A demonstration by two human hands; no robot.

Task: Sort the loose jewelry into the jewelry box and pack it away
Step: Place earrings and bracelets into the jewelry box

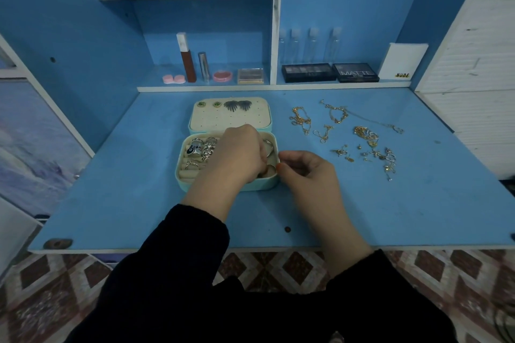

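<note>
A mint jewelry box (184, 179) lies open on the blue desk, its cream lid panel (230, 117) carrying green studs and dark leaf earrings. Several rings (202, 149) sit in the left rolls of the tray. My left hand (237, 154) is over the tray's right compartment, fingers curled down; a silver hoop (269, 146) shows beside its fingertips, and I cannot tell if it holds it. My right hand (305, 168) rests against the box's right edge with fingers curled. Loose gold chains (301, 120) and small earrings (370, 147) lie scattered to the right.
The desk's front edge (250, 250) is near my sleeves. At the back a low shelf holds lipsticks (188, 64), a pink compact (222, 76), palettes (330, 72), clear bottles (312, 44) and a white card (401, 62).
</note>
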